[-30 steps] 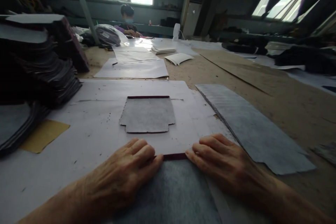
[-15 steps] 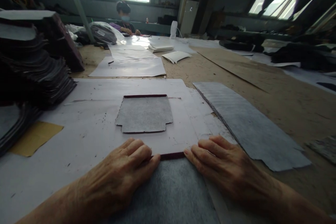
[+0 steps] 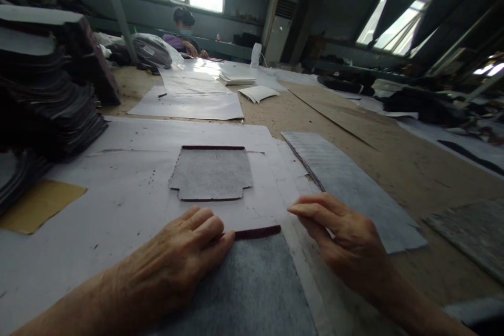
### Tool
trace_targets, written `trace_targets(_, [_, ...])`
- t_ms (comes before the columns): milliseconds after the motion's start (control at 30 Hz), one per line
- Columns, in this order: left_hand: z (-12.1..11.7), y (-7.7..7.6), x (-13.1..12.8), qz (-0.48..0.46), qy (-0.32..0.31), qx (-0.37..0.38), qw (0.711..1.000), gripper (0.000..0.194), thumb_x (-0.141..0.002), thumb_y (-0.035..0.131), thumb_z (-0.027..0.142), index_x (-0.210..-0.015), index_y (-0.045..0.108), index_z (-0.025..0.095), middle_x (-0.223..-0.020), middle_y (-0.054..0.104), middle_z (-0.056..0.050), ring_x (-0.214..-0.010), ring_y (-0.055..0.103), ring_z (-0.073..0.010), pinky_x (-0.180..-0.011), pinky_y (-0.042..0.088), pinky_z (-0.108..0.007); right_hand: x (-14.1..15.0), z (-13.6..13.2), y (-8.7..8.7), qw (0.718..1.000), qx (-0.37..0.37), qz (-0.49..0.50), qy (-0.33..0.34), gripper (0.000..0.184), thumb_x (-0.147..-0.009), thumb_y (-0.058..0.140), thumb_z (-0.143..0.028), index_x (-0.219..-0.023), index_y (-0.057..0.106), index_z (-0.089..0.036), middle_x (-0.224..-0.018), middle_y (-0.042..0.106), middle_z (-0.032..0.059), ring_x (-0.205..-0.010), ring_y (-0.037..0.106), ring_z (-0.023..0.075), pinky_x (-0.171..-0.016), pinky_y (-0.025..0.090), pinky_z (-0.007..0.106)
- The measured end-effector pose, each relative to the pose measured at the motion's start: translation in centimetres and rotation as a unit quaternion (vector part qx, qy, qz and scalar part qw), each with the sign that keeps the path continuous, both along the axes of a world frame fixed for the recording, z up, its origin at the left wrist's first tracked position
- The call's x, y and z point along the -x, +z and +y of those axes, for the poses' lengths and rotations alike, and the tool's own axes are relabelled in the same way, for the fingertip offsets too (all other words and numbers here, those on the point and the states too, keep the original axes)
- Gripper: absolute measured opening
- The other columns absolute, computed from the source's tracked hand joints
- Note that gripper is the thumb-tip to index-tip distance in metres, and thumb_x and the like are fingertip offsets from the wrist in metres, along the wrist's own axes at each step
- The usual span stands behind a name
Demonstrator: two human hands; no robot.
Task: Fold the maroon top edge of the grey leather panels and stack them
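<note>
The table (image 3: 405,168) spreads under and beyond the hands, its brown top scuffed and specked. A broad white paper sheet (image 3: 114,189), smooth but creased and dotted with dark marks, lies under the left hand and stretches ahead of it. Well to the left of the left hand rises a thick stack of dark pieces (image 3: 43,94) with ragged, layered edges. The grey panel (image 3: 255,278), mottled and felt-like, lies below and between the hands, a maroon strip along its far edge.

To the right of the right hand, partly behind it, are flat grey pieces (image 3: 354,184), piled, pale, faintly ridged at the far end and notched at the near one. Far beyond the left hand sits a clear plastic bag (image 3: 159,55) with dark contents; its small white label is too small to read. Ahead of the left hand lies a smaller grey piece (image 3: 210,173), notched at both near corners and edged in maroon.

The left hand (image 3: 192,252) has its fingers curled, thumb against the maroon strip (image 3: 258,232). The right hand (image 3: 338,236), fingers drawn together, is apart from the strip's right end; whether it pinches anything, I cannot tell.
</note>
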State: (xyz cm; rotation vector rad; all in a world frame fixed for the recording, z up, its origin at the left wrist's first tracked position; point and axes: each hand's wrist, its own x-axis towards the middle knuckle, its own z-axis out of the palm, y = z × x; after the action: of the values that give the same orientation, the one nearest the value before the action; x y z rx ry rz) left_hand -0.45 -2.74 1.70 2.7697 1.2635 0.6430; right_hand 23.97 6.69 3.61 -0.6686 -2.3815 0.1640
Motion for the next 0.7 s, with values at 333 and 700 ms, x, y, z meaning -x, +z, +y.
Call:
trace_targets(333, [-0.2, 0.0, 0.6, -0.034, 0.016, 0.035, 0.999, 0.031, -0.086, 0.034, 0.003, -0.111, 0.05, 0.012, -0.085, 0.049, -0.006, -0.077, 0.041, -0.016, -0.071, 0.043, -0.031, 4.9, -3.5, -2.2, 0.983, -0.088, -0.094, 0.132, 0.027, -0.086, 0.035, -0.004, -0.086, 0.062, -0.005, -0.077, 0.056, 0.0107, -0.071, 0.047, 0.0197, -0.062, 0.047, 0.033])
trace_targets(700, [-1.6, 0.1, 3.7, -0.08, 0.028, -0.005, 0.996, 0.037, -0.083, 0.036, -0.001, -0.115, 0.051, 0.011, -0.086, 0.051, -0.007, -0.076, 0.045, -0.0135, -0.066, 0.046, -0.027, 4.9, -2.9, -1.8, 0.98, -0.082, -0.112, 0.145, 0.036, -0.086, 0.031, -0.004, -0.111, 0.056, -0.008, -0.083, 0.058, 0.0076, -0.073, 0.049, 0.0168, -0.065, 0.048, 0.029])
